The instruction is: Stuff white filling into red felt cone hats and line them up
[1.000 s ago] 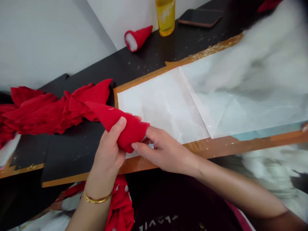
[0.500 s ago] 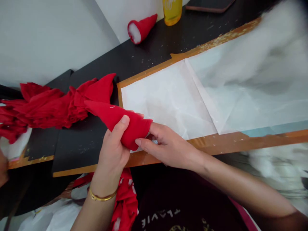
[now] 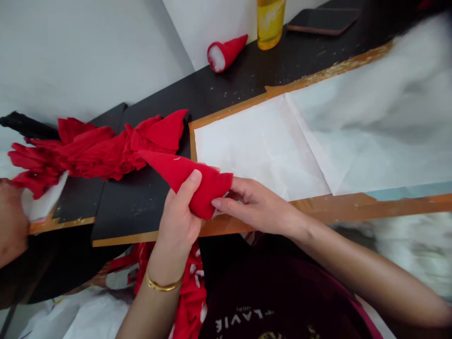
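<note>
A pointed red fabric cone, like a small hat, lies across my hands with its tip towards the upper left. My left hand is wrapped round its middle, thumb on top. At the wide end, my right hand pinches the edge, with the thumb outside; its other fingertips are partly hidden at the opening. Beyond the tip is a heap of red fabric pieces, the nearest of them cone-shaped. A similar red cone with white stuffing lies on its side against the wall.
White sheets are taped to the black table. White fluffy stuffing is piled at the right. A yellow bottle and a phone stand at the back. Another person's hand is at the left edge.
The view has shifted, so table items sit further right. Both hands keep nearly the same hold on the red cone. More of the other person's hand shows at left.
</note>
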### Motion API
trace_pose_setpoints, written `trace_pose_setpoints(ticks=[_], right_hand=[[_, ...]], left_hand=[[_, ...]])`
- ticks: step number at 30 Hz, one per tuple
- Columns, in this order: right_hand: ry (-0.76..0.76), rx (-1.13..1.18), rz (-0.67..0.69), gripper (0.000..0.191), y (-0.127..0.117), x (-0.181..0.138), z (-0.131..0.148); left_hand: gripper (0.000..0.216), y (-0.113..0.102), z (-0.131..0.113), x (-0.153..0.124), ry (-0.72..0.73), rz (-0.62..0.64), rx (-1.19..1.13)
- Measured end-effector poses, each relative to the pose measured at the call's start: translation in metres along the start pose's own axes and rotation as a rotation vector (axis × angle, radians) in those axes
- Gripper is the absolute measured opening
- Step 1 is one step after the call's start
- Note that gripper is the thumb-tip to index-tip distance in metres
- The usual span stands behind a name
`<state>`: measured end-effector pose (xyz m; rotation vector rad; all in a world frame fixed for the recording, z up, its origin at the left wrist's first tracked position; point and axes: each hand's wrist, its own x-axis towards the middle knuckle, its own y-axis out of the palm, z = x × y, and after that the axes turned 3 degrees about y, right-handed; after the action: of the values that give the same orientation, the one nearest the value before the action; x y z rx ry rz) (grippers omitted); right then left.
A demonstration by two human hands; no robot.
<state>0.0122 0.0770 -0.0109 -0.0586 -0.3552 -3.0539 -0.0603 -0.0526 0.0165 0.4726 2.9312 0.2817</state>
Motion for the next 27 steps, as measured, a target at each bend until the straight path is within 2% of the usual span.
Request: trace_pose_setpoints(ticks=[4,6,8,10,12,14,17,22,27], right_hand=[[-0.002,0.089,-0.054,0.018,0.006,0.000,-0.002],[-0.001,0.106,-0.138,0.022,0.011,0.002,-0.003],[0.000,0.097,-0.223,0.027,0.016,0.005,-0.007],[0.022,0.105,-0.280,0.030,0.020,0.009,-0.013],[0.045,0.147,-0.320,0.033,0.024,0.010,-0.018],[0.086,0.237,-0.369,0.037,0.026,0.010,-0.020],[0.165,0.394,-0.433,0.042,0.027,0.008,-0.018],[0.172,0.346,-0.441,0.048,0.032,0.002,-0.014],[0.118,0.283,-0.402,0.050,0.038,-0.011,-0.019]], left_hand=[[0.028,0.007,-0.001,-0.004,-0.017,-0.026,-0.042],[0.031,0.013,0.002,-0.004,-0.022,-0.060,-0.068],[0.034,0.019,0.005,0.000,-0.012,-0.147,-0.101],[0.033,0.023,0.008,0.005,0.010,-0.165,-0.126],[0.031,0.022,0.008,0.007,0.032,-0.122,-0.136],[0.031,0.015,0.006,0.006,0.038,-0.017,-0.172],[0.042,0.001,-0.003,0.007,0.047,0.091,-0.292],[0.048,-0.012,-0.018,0.018,0.057,0.036,-0.437],[0.037,0.001,-0.020,0.012,0.028,0.032,-0.440]])
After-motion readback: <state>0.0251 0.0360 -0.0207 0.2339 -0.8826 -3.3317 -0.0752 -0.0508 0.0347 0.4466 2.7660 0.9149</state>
